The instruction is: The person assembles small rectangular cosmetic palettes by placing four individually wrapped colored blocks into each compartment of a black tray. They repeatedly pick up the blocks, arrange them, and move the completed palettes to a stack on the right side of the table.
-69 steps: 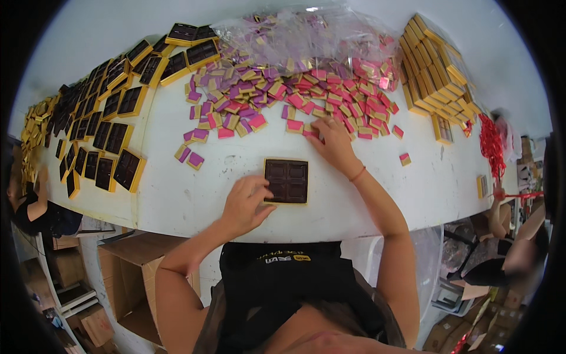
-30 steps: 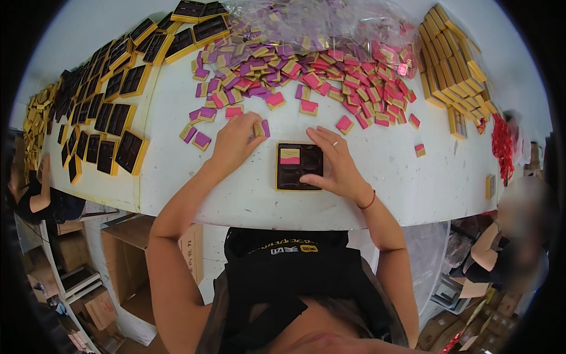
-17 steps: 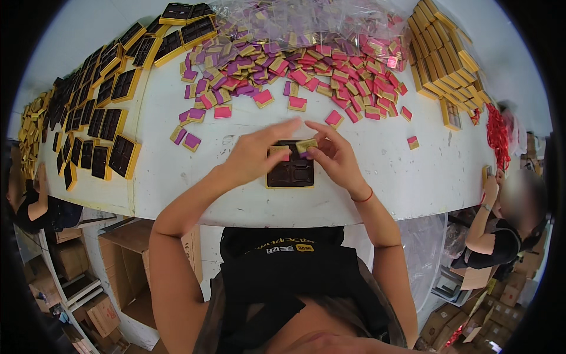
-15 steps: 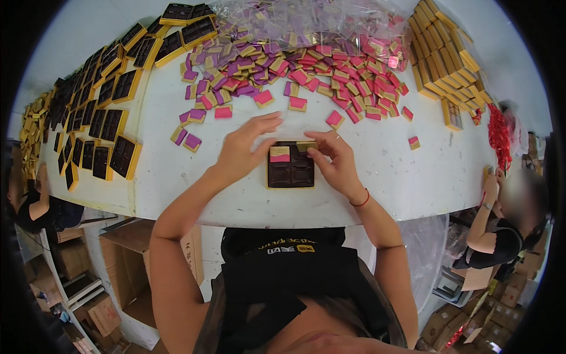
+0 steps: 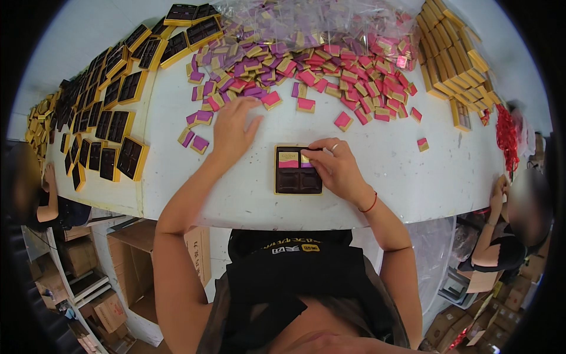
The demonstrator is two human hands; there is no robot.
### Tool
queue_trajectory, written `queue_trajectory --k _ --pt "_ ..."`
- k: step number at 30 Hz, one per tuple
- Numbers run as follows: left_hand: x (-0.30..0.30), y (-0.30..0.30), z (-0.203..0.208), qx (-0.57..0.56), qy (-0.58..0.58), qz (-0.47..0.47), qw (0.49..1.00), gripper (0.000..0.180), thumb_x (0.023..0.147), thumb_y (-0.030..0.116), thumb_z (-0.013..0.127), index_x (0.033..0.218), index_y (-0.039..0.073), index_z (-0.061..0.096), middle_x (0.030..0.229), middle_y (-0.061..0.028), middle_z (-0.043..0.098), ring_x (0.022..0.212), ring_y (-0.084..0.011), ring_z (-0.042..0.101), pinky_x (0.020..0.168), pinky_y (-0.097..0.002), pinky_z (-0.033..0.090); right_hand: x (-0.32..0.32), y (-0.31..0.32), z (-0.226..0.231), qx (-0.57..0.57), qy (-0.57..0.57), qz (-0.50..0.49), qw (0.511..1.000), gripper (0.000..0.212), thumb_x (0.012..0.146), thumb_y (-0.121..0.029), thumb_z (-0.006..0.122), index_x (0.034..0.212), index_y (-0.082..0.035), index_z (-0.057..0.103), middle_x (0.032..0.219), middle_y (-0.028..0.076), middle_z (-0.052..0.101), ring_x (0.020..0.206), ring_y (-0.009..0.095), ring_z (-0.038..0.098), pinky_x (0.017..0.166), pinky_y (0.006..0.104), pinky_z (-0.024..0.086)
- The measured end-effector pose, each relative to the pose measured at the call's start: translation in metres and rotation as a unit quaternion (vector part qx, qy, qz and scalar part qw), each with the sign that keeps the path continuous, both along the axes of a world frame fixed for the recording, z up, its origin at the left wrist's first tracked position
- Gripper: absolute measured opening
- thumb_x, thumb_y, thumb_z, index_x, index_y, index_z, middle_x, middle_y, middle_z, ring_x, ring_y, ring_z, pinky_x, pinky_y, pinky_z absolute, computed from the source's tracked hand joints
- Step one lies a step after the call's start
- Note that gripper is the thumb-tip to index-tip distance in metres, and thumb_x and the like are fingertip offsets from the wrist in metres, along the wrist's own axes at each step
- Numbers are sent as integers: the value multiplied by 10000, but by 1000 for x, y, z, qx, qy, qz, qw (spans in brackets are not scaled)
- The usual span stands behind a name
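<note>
A small dark tray with a gold rim (image 5: 297, 182) lies on the white table near its front edge. One pink-and-gold wrapped square (image 5: 288, 159) fills its upper left compartment. My right hand (image 5: 334, 168) presses a purple wrapped square (image 5: 305, 160) into the upper right compartment, fingers bent over it. My left hand (image 5: 234, 125) reaches forward with fingers spread, flat on the table at the edge of the heap of pink and purple wrapped squares (image 5: 306, 65). It holds nothing that I can see.
Rows of dark gold-rimmed trays (image 5: 112, 112) cover the table's left side. Stacked gold boxes (image 5: 454, 65) stand at the far right. Loose squares (image 5: 423, 144) lie on the table. Other people work at the left (image 5: 50, 194) and right (image 5: 501, 236). Cardboard boxes (image 5: 141, 259) sit below.
Both hands were at the tray placing a pink square. Now my left hand has moved forward to the heap and my right hand sets a purple square in the tray.
</note>
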State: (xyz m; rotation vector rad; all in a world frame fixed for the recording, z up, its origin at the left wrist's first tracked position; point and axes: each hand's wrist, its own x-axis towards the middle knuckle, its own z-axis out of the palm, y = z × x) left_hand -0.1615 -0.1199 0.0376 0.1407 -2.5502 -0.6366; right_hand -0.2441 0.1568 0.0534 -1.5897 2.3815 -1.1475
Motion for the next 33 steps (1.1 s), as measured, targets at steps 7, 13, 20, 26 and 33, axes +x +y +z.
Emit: queue_trajectory --k 7,13,20,26,33 --pt "-7 -36 -1 -78 -51 149 984 449 768 208 828 1133 79 601 1031 -92 616 996 -306 583 880 -423 466 0 11 27 113 80 76 987 520 830 -312 778 1289 -107 648 1401 119 555 1205 312 554 1017 414 442" --pt "-14 -43 1 -61 -42 166 983 428 770 247 833 1099 51 642 1037 -104 652 951 -300 628 808 -403 514 1 14 17 134 109 77 982 667 842 -423 764 1407 -132 562 1501 147 469 1210 359 542 1022 454 446" --pt "-18 -64 10 13 -150 185 971 508 707 343 887 1063 37 693 1036 -85 676 909 -247 659 789 -373 530 4 11 17 78 32 110 990 1125 664 -631 821 1548 -116 352 1545 192 386 1353 402 427 1123 501 339" --pt "9 -31 29 131 -101 159 973 505 696 244 902 1105 57 673 965 -62 653 789 -163 615 732 -313 517 -1 11 6 113 23 117 986 1252 616 -557 881 1591 -102 239 1581 184 330 1423 401 351 1179 529 263" --pt "59 100 39 263 -79 -16 961 441 685 217 914 953 82 590 919 -55 552 740 -191 557 657 -314 483 1 9 4 123 29 105 986 1186 645 -419 896 1590 -116 246 1577 176 330 1421 389 357 1172 532 274"
